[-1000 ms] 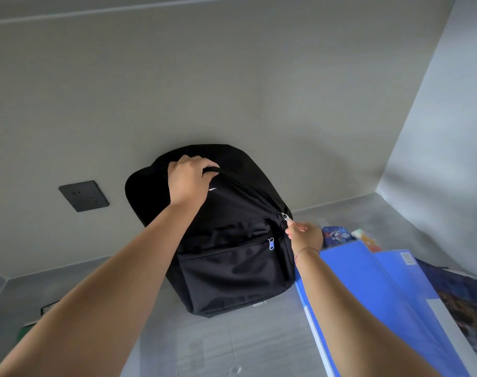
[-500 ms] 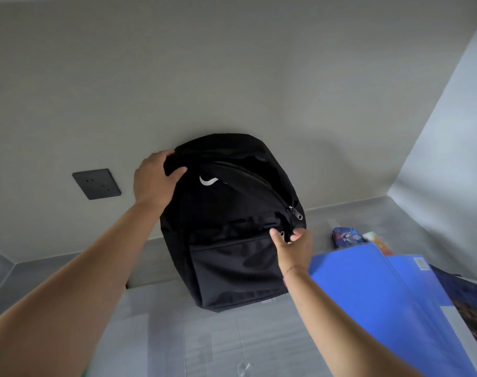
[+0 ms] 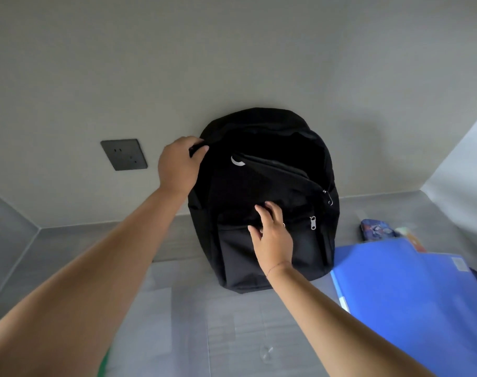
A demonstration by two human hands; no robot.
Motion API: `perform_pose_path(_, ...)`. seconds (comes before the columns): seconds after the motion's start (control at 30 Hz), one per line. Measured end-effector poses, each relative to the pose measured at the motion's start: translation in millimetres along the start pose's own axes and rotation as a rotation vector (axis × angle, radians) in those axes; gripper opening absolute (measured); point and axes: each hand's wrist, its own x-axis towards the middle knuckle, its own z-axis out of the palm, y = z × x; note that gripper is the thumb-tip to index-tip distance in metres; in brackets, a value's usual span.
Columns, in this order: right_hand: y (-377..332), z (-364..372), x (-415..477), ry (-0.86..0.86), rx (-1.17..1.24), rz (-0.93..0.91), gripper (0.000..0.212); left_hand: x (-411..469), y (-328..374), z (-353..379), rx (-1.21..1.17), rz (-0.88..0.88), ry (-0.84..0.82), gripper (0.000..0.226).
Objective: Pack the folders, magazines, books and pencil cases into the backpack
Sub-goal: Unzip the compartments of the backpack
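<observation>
A black backpack (image 3: 281, 257) stands upright against the back wall, its main compartment unzipped and gaping at the top. My left hand (image 3: 179, 165) grips the backpack's upper left edge. My right hand (image 3: 272, 235) is in front of the front panel with fingers spread, touching the fabric above the front pocket and holding nothing. Blue folders (image 3: 411, 295) lie on the grey table to the right. Behind them sit a dark blue patterned pencil case (image 3: 376, 229) and a colourful item, blurred.
A dark wall socket (image 3: 124, 154) is on the wall left of the backpack. The grey table (image 3: 194, 322) meets walls at the back and at both sides. A green object edge (image 3: 102, 363) shows at the bottom left.
My right hand let go of the main zipper pull and moved left onto the front panel. My left hand shifted from the top to the upper left edge, and the compartment gapes wider.
</observation>
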Motion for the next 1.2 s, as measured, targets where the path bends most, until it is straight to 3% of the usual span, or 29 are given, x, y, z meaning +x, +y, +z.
perform_pose_path(0.1, -17.9, -19.2, 10.0, 0.413, 0.09, -0.022, 0.041, -0.6, -0.3, -2.0, -0.009, 0.018, -0.009, 0.022)
perform_pose_path(0.17, -23.0, -45.6, 30.8, 0.585, 0.069, 0.068, 0.064, -0.8, -0.9, -2.5, -0.015, 0.033, -0.025, 0.022)
perform_pose_path(0.2, -23.4, -59.0, 43.5, 0.586, 0.03, 0.116, 0.078, -0.8, -0.6, -2.9, -0.018, 0.038, -0.03, 0.022)
perform_pose_path(0.27, -19.7, -81.2, 69.7, 0.486, -0.071, 0.163, 0.102, 0.2, 0.7, -4.5, -0.019, 0.041, -0.036, 0.021)
perform_pose_path(0.33, -13.0, -96.7, 96.0, 0.353, -0.125, 0.154, 0.109, 1.0, 3.2, -6.5, -0.021, 0.045, -0.049, 0.021)
perform_pose_path(0.4, -3.1, -108.3, 120.8, 0.253, -0.109, 0.144, 0.094, 1.0, 6.2, -8.3, -0.038, 0.041, -0.072, 0.021)
perform_pose_path(0.5, 4.1, -121.8, 141.7, 0.212, 0.04, 0.163, 0.034, 0.4, 13.6, -12.5, -0.065, 0.011, -0.1, 0.021)
perform_pose_path(0.57, 5.1, -128.2, 144.4, 0.235, 0.162, 0.177, 0.018, -2.9, 21.8, -16.3, -0.11, -0.008, -0.129, 0.019)
perform_pose_path(0.73, 3.5, -161.6, 145.6, 0.141, 0.288, 0.053, 0.018, -21.5, 46.8, -25.5, -0.23, 0.038, -0.153, 0.024)
perform_pose_path(0.97, -24.1, -235.6, 159.8, -0.297, 0.282, -0.122, 0.005, -54.2, 95.2, -41.8, -0.178, 0.065, -0.118, 0.043)
perform_pose_path(1.07, -48.4, -232.6, 165.3, -0.423, 0.251, -0.183, 0.008, -61.4, 103.0, -41.8, -0.096, 0.041, -0.081, 0.039)
perform_pose_path(1.2, -69.1, -179.3, 152.4, -0.508, 0.156, -0.266, 0.006, -74.1, 76.7, -31.3, 0.033, -0.062, -0.186, 0.024)
